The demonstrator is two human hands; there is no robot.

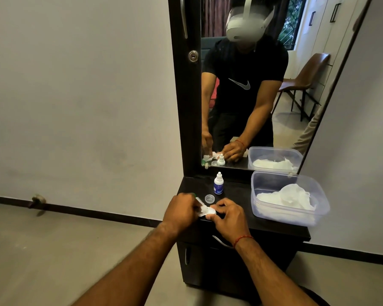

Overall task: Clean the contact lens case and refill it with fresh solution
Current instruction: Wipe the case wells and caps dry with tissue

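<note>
Both hands meet over the dresser's front edge. The left hand (181, 209) curls tight round a white tissue (200, 209). The right hand (228, 215) pinches the lens case (210, 211), mostly hidden between them. I think this is the wiping step. The solution bottle (218, 183), just behind the grip, comes next.

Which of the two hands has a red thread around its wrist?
The right hand, nearer the plastic tub; the left hand has a bare wrist.

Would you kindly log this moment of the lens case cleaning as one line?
left hand: grips lens case | right hand: pinches same case | clear cap: off, on dresser top | solution bottle: upright, untouched
</note>
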